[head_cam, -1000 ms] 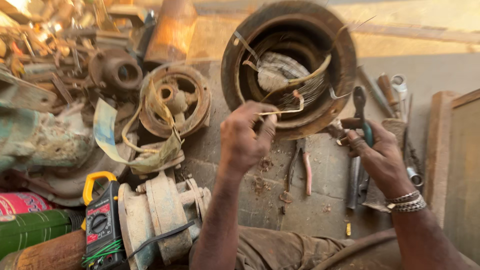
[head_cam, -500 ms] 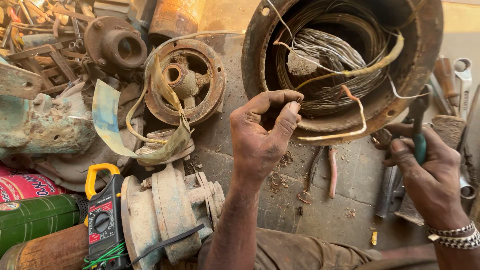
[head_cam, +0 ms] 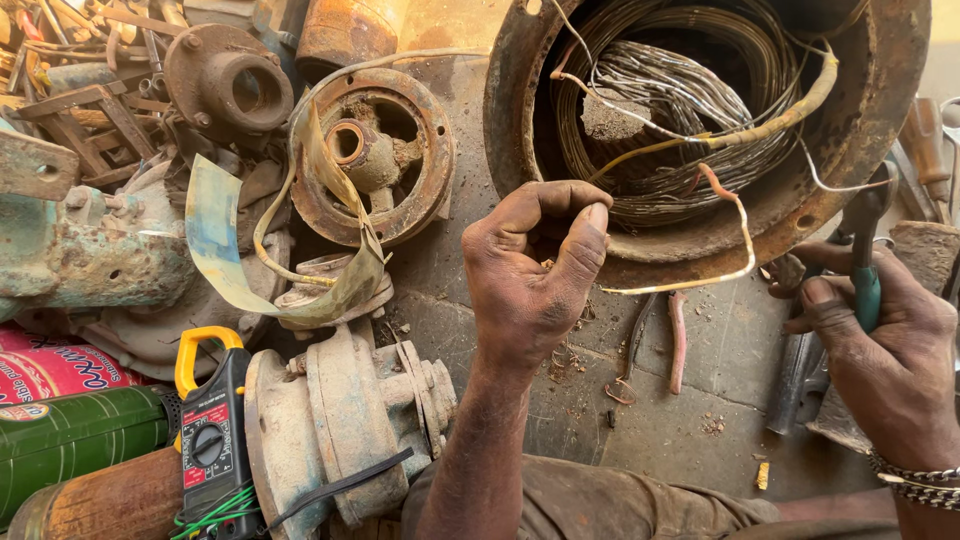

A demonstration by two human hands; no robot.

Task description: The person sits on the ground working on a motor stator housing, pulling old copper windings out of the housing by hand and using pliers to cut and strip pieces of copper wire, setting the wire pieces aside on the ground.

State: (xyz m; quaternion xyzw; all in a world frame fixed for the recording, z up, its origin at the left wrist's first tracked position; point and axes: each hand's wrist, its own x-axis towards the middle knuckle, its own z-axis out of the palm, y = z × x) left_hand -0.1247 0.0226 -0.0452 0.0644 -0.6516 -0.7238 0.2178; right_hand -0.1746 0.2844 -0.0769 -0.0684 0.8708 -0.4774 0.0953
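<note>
A rusty round end cover (head_cam: 372, 155) lay on the concrete floor (head_cam: 690, 420). Left of it sat a rusty flanged hub (head_cam: 228, 85); below it, a grimy pump casting (head_cam: 345, 425). A yellow-and-black clamp meter (head_cam: 212, 430) stood left of that casting, beside a green cylinder (head_cam: 70, 440). Pliers with faded red handles (head_cam: 660, 345) lay far right of the cover.

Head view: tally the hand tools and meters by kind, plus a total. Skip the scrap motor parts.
Clamp meter, yellow and black: 1
Green-handled tool held in the right hand: 1
Red-handled pliers lying on the floor: 1
Wooden-handled tool at the right edge: 1
Total: 4
More metal tools lie partly hidden under the right hand; these cannot be counted.
</note>
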